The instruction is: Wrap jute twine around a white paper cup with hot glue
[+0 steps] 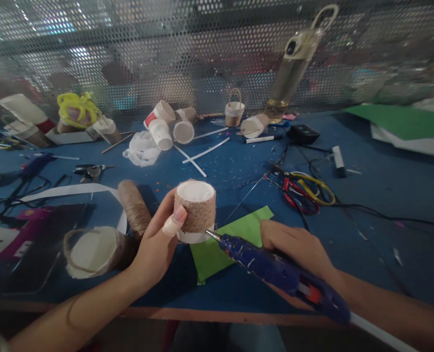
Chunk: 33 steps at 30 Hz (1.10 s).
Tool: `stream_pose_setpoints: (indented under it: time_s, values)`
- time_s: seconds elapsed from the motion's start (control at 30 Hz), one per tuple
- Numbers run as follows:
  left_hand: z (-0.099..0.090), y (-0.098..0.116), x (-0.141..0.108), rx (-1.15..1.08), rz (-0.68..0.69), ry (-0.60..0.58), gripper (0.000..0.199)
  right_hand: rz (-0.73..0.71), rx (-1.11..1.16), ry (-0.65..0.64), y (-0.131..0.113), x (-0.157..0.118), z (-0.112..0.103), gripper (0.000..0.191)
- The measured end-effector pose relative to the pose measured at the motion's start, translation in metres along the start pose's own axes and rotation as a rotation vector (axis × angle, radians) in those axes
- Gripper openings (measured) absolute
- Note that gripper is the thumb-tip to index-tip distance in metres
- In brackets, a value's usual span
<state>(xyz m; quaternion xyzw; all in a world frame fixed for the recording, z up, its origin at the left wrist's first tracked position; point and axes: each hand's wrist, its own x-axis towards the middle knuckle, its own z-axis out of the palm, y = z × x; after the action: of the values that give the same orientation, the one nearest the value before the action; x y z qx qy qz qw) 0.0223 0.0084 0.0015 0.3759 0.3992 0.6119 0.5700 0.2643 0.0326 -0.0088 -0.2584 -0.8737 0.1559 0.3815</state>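
Twine-wrapped cup point(195, 210) sits in the left hand point(158, 249), raised over the near middle of the blue table point(239, 188), its white round end facing up. The left fingers are curled narrowly around its side, the thumb, with a pale wrapping, pressed to the twine.

The right hand point(297, 247) is closed around a blue glue gun point(271, 266), which comes in from the cup's 4 o'clock. Its metal nozzle meets the lower edge of the twine, just above a white band; whether it truly touches is too fine to tell.

Taking the cup as the dial's centre, a bright green paper point(239, 237) lies below it toward 4 o'clock. A twine roll point(134, 205) is near at 9, and a cup with a twine handle point(94, 252) lies tilted at 8. Red- and yellow-handled scissors point(301, 193) rest at 3. White strips point(205, 150) cross at 12, a crumpled white plastic bag point(142, 148) lies at 11, and a small twine basket point(234, 113) stands upright at 1.
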Motion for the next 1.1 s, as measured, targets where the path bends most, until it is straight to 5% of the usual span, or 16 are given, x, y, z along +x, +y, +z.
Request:
stream_pose_setpoints:
  time_s: [0.23, 0.63, 0.8, 1.1]
  values:
    - [0.003, 0.006, 0.001, -0.039, -0.036, -0.009, 0.034, 0.155, 0.057, -0.093, -0.007, 0.001, -0.008, 0.03]
    - [-0.001, 0.005, 0.0, -0.007, -0.038, -0.008, 0.042, 0.144, 0.06, -0.116, -0.006, 0.001, -0.009, 0.028]
    - [-0.001, 0.004, 0.0, -0.047, -0.065, -0.004, 0.042, -0.003, 0.027, -0.014, 0.003, 0.0, -0.003, 0.026]
    - [0.003, 0.006, 0.002, -0.109, -0.117, 0.041, 0.044, 0.144, 0.051, -0.128, -0.006, 0.005, -0.014, 0.03]
